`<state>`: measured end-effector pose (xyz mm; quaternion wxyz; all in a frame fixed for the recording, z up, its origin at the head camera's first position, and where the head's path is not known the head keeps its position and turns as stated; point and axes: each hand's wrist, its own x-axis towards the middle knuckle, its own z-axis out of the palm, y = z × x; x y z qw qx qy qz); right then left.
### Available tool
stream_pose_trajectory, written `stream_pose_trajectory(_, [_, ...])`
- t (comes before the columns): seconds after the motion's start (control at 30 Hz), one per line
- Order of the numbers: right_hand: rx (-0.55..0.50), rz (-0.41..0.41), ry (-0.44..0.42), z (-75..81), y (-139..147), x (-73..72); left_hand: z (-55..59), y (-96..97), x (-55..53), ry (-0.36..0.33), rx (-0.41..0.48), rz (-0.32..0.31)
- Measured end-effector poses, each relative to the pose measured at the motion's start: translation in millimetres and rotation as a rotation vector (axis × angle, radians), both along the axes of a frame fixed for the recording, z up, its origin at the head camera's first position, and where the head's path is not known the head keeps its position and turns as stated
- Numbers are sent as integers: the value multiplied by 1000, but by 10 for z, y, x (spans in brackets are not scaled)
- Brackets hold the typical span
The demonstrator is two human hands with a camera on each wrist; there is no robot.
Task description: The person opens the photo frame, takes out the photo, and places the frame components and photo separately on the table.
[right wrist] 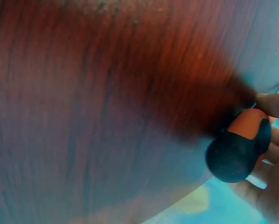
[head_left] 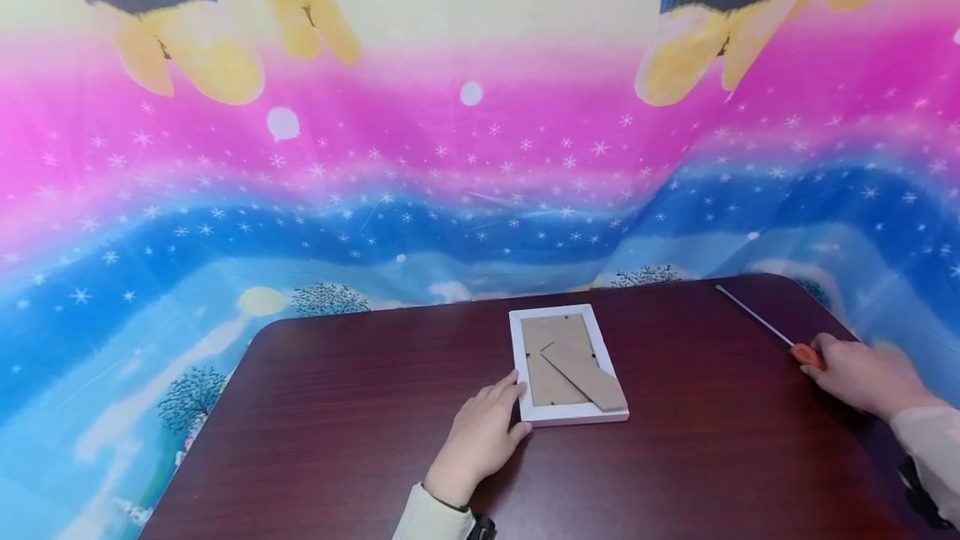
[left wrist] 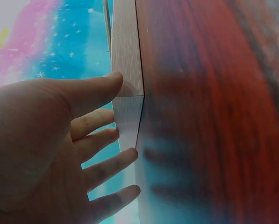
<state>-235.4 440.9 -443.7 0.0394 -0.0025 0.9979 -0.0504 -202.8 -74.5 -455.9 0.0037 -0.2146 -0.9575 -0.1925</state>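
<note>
A white picture frame (head_left: pixel 567 420) lies face down on the dark red table, its brown backboard (head_left: pixel 551 332) and slanted stand leg (head_left: pixel 588 377) facing up. Beside its near left corner is my left hand (head_left: pixel 480 433), fingers spread and nearly straight. In the left wrist view the thumb of that hand (left wrist: pixel 36 140) touches the edge of the frame (left wrist: pixel 128 51). Over at the right side, my right hand (head_left: pixel 866 375) grips a screwdriver (head_left: pixel 805 354) by its orange and black handle. Its long metal shaft points toward the far edge. The right wrist view shows the handle's rounded black end (right wrist: pixel 230 157).
The dark wood-grain table (head_left: pixel 337 423) has rounded far corners. Behind it and along its sides hangs a colourful cloth (head_left: pixel 420 157) with snowflakes, trees and cartoon figures. The table's right edge runs close to the right hand.
</note>
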Motion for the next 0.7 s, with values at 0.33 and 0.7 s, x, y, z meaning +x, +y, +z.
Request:
stream_pose_trajectory(0.33, [-22, 3, 108, -11, -31, 43, -26, -43, -28, -17, 10, -2])
stream_pose_trajectory(0.7, [-206, -21, 209, 36, -2, 88, -34, -22, -36, -20, 7, -3])
